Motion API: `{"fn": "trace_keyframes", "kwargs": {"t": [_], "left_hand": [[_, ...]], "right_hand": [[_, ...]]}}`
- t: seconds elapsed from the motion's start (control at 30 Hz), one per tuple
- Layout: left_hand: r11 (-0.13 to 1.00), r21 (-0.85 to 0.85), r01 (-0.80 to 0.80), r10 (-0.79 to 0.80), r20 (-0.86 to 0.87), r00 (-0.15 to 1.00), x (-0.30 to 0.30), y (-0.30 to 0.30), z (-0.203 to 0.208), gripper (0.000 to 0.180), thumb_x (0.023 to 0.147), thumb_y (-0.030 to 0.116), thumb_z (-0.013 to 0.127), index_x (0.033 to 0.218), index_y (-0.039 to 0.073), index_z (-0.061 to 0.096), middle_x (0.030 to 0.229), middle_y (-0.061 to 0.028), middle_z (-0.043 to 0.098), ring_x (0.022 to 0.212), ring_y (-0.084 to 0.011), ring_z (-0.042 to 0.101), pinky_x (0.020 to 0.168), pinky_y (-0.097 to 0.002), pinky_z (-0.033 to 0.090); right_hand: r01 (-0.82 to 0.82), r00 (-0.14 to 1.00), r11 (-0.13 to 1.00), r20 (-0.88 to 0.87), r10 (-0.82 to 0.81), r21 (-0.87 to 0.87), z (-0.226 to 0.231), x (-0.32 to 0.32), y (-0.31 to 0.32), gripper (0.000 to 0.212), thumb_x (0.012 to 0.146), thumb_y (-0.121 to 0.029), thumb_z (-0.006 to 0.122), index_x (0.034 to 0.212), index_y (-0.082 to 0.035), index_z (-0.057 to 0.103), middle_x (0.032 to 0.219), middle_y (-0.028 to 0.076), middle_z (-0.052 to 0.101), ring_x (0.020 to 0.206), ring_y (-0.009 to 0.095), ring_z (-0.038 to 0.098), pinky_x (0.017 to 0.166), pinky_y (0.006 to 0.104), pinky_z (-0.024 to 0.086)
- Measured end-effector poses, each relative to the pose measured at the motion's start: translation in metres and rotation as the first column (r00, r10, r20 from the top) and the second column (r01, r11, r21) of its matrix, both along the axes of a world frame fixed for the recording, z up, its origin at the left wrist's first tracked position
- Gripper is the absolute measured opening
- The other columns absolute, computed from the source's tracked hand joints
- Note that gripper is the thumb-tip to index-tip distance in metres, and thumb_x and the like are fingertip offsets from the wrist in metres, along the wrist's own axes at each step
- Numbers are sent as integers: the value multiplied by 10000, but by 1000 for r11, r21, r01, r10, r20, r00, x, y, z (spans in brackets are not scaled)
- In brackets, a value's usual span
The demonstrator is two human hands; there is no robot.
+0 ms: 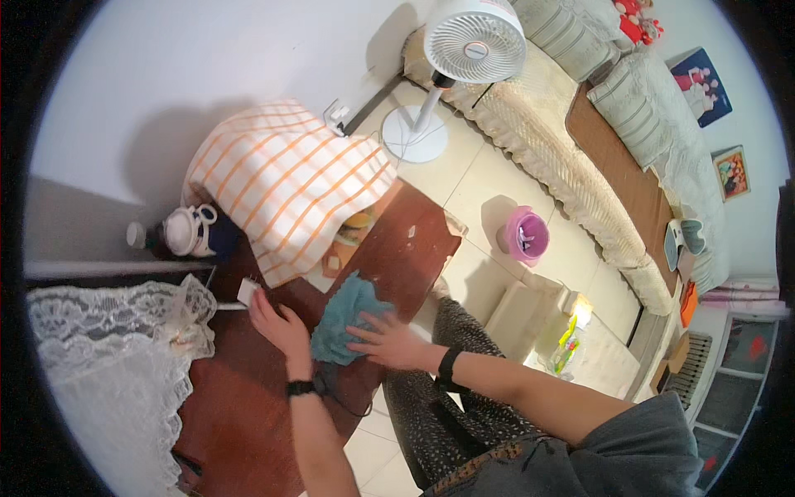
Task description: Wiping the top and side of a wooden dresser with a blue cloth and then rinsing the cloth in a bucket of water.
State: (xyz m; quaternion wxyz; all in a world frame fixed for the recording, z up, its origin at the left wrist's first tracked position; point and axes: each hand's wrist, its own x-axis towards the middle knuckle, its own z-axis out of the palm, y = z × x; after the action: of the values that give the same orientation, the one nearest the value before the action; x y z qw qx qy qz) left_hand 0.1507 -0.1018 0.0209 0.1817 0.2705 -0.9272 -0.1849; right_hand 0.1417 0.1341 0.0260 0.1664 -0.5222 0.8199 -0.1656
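Observation:
My right hand (385, 340) lies on a crumpled teal cloth (344, 319) on the dark red-brown table (240, 414), its fingers spread over the cloth's right side. To its left, my left hand (281, 327) reaches forward with thumb and fingers apart. Its fingertips touch a small white block (247, 291) near a thin white rod or cable. A black band circles each wrist. Just beyond the teal cloth, a white cover with orange stripes (290, 190) drapes over things; a dish with food (358, 222) shows in part under its edge.
White lace cloth (116, 373) hangs at the left. A white lidded mug (186, 230) stands by the wall. Dark cable lies beneath my left wrist. On the tiled floor are a white fan (422, 124) and a pink bin (526, 234); a covered sofa (546, 149) stands beyond.

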Motion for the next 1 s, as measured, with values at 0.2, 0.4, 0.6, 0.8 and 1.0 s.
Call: {"fn": "trace_keyframes", "kwargs": {"t": [0.2,0.4,0.6,0.8,1.0], "left_hand": [[950,304,75,-71,-24,997,-3,124,10,441,755,-8,450,1195,-29,432,1234,-222,415,1168,-374,352,992,-458,256],[933,301,196,-209,12,978,-84,223,10,377,822,67,424,1183,-42,445,1237,-214,432,1172,-374,367,1001,-442,270],[896,430,-112,53,145,988,-151,276,11,354,884,139,387,1182,-40,456,1214,-215,460,1133,-356,414,965,-409,317],[853,477,-212,100,249,963,-153,300,11,331,900,131,399,1173,-46,461,1223,-209,457,1132,-344,422,966,-400,317],[901,340,-268,177,275,945,-162,307,10,279,829,66,478,1096,-15,501,1199,-208,438,1094,-362,422,927,-411,344]], "right_hand": [[106,991,994,-82,-105,8,-1,-95,61,481,829,-296,531,1284,-203,405,1391,33,309,1266,261,297,999,435,269],[144,979,943,-95,-179,-300,-22,-154,93,360,747,-168,536,1072,-15,530,1150,95,510,1079,258,472,897,366,377],[-24,1000,904,2,27,-427,-7,-230,123,142,705,-169,539,796,-66,571,814,40,520,793,197,494,697,322,408],[-161,985,942,6,170,-294,-2,-259,137,93,710,-165,532,741,-86,571,808,43,528,793,200,488,695,305,405],[-191,976,952,60,211,-238,2,-275,126,115,707,-161,538,774,-81,587,809,58,538,798,210,499,704,296,403]]}}
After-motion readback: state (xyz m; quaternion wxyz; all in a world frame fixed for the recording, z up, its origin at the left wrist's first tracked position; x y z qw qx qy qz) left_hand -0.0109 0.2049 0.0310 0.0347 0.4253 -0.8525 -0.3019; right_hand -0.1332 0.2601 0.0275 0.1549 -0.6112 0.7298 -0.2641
